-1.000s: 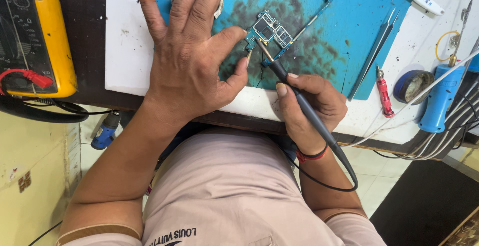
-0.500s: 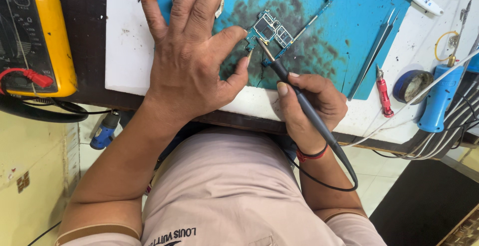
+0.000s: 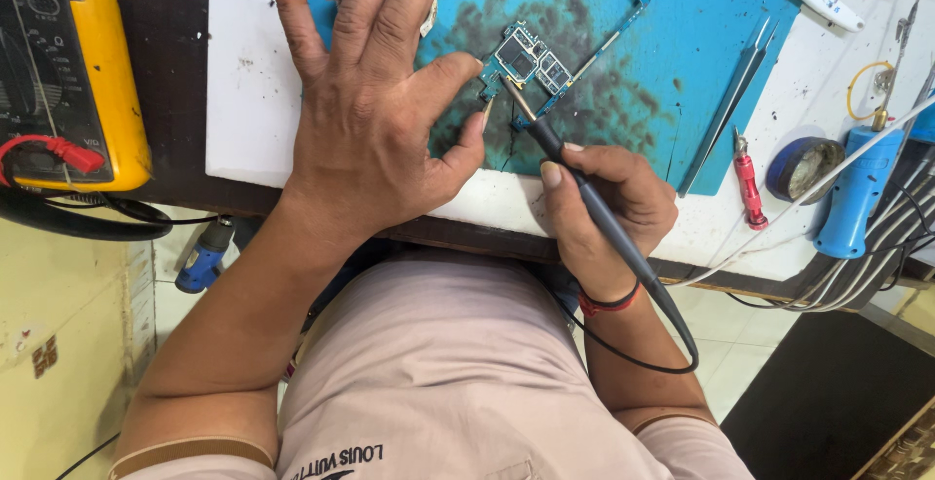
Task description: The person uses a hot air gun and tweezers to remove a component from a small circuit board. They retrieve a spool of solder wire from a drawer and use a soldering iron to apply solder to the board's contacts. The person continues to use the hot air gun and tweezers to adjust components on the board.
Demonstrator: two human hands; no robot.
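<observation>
- Almost no change from half a second ago: left hand [image 3: 375, 115] still spread flat over the blue mat [image 3: 672, 52], right hand [image 3: 609, 203] still gripping the black probe [image 3: 575, 183]; probe tip at much the same spot on the circuit board [image 3: 531, 61].
- Small circuit board lying on the scorched, dark-stained middle of the mat, on the bench [image 3: 253, 81], just past the left thumb and forefinger, which touch or nearly touch its near edge.
- Around it: yellow multimeter [image 3: 88, 61] at far left with a red plug in it; tweezers [image 3: 730, 100] lying slanted on the mat's right side; small red screwdriver [image 3: 748, 183], dark tape roll [image 3: 804, 168] and blue-handled tool [image 3: 857, 193] further right; white and black cables crossing the right edge.
- Left palm covering the mat's near-left part; nothing between probe tip and board.
- Left fingers apart, stretched forward, holding nothing, thumb bent toward the board.
- Right fingers together, clamped pen-style on the probe, wrist resting at the bench edge, black lead looping below the wrist.
</observation>
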